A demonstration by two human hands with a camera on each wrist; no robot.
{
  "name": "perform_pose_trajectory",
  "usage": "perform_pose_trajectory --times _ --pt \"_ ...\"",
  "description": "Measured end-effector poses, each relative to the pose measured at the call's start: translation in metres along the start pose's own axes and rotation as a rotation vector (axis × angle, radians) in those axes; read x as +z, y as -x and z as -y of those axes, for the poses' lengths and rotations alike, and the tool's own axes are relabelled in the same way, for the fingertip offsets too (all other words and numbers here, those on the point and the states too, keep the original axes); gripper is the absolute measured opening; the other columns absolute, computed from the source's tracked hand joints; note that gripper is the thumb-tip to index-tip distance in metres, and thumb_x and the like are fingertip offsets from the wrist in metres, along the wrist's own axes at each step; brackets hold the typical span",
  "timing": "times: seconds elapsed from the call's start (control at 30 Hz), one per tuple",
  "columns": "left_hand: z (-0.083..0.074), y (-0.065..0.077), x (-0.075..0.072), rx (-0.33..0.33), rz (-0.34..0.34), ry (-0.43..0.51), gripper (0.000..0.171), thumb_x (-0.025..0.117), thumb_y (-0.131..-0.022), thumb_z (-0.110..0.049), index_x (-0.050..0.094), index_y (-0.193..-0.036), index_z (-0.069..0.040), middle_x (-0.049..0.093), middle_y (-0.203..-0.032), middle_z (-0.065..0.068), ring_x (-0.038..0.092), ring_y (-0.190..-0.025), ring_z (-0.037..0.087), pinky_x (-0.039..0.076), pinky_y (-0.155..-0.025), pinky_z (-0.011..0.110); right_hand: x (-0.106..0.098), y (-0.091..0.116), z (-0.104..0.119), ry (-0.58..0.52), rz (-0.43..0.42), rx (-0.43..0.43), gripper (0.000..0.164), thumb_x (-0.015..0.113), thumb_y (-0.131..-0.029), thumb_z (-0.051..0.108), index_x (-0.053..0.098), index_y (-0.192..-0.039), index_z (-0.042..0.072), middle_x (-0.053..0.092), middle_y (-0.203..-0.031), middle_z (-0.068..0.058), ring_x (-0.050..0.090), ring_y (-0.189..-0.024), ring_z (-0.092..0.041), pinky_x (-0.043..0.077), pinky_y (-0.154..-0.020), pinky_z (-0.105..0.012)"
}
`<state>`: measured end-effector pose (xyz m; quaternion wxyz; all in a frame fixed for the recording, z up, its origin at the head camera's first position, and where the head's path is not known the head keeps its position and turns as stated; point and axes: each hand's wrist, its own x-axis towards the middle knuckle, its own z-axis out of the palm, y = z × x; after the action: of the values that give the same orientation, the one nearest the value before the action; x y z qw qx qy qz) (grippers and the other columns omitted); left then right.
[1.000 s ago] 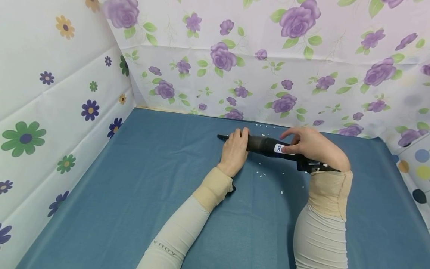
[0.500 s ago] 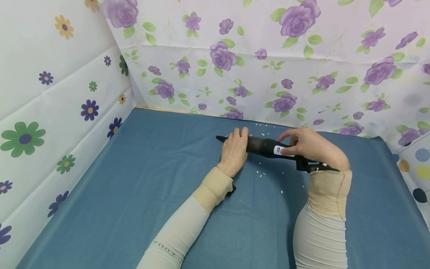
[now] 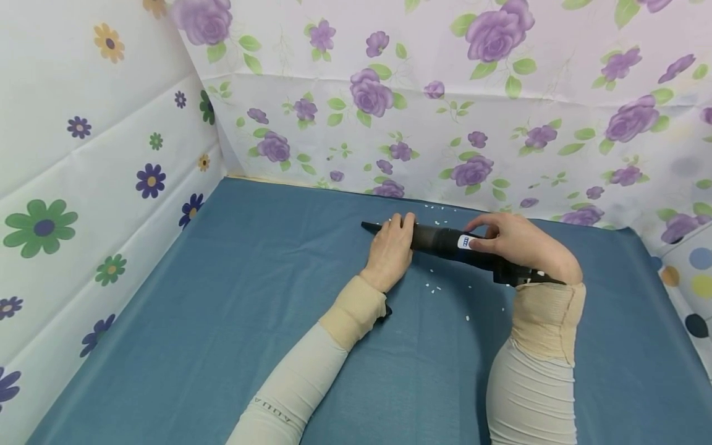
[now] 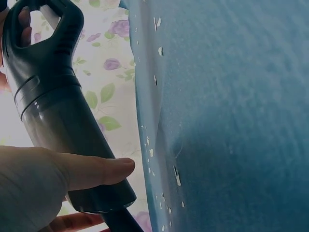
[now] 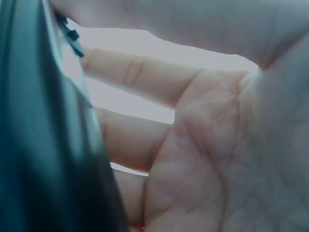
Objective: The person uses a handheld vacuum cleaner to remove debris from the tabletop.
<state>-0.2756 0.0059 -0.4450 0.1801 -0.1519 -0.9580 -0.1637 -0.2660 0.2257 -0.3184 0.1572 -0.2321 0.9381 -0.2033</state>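
Note:
A black handheld vacuum cleaner [image 3: 439,242] with a smoky see-through dust cup [image 4: 67,121] is held above the blue cloth. Its narrow nozzle [image 3: 371,227] points left. My left hand [image 3: 391,252] grips the front end, thumb across the dust cup and fingers round the far side. My right hand [image 3: 517,241] holds the body near the handle [image 4: 46,34], its thumb beside the white label [image 3: 464,241]. In the right wrist view, the fingers [image 5: 140,77] reach to the dark casing. Small white scraps [image 3: 432,288] lie scattered on the cloth below and behind the vacuum.
A blue cloth [image 3: 267,278] covers the table. Behind it hangs a white sheet with purple roses [image 3: 369,93], and a flower-printed sheet [image 3: 72,167] stands along the left. Dotted sheeting [image 3: 695,272] borders the right side.
The vacuum has rolled slightly, and its white label shows less beside the right thumb. Both hands keep their hold in almost the same place.

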Motion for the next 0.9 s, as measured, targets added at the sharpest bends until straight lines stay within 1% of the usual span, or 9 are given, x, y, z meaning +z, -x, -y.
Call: perform_pose_trajectory --times 0.17,0.47,0.7,0.9 --pt "-0.0008 0.0001 0.0008 0.0 0.002 0.008 0.049 0.074 -0.079 -0.007 0.048 -0.121 -0.008 0.056 -0.104 0.012 0.057 -0.09 0.025 0.054 -0.075 0.038 -0.0003 0.0 0.0002 0.006 -0.018 -0.01 0.035 0.06 -0.096 0.025 0.06 -0.125 0.006 0.064 -0.083 -0.01 0.055 -0.069 -0.02 0.044 -0.063 -0.037" --pt "-0.0005 0.0007 0.0011 -0.007 0.003 0.051 0.053 0.073 -0.08 -0.008 0.047 -0.127 -0.009 0.055 -0.107 0.013 0.056 -0.096 0.024 0.054 -0.081 0.038 -0.0006 0.0009 -0.0009 0.02 -0.027 0.014 0.035 0.056 -0.098 0.026 0.058 -0.128 0.008 0.065 -0.089 -0.012 0.059 -0.076 -0.025 0.048 -0.068 -0.043" --pt "-0.0009 -0.0004 0.0037 0.006 0.003 0.051 0.055 0.076 -0.081 -0.011 0.047 -0.129 -0.01 0.056 -0.111 0.012 0.056 -0.099 0.024 0.054 -0.081 0.039 -0.0017 0.0027 -0.0032 0.017 -0.04 0.032 0.036 0.054 -0.099 0.028 0.056 -0.13 0.009 0.063 -0.09 -0.013 0.056 -0.073 -0.023 0.046 -0.065 -0.041" --pt "-0.0006 0.0 0.0046 0.022 -0.002 0.071 0.056 0.075 -0.082 -0.013 0.046 -0.13 -0.011 0.056 -0.113 0.012 0.056 -0.101 0.024 0.055 -0.08 0.039 -0.0025 0.0033 -0.0054 0.022 -0.044 0.043 0.036 0.052 -0.1 0.03 0.056 -0.129 0.01 0.063 -0.089 -0.013 0.055 -0.07 -0.022 0.044 -0.063 -0.039"
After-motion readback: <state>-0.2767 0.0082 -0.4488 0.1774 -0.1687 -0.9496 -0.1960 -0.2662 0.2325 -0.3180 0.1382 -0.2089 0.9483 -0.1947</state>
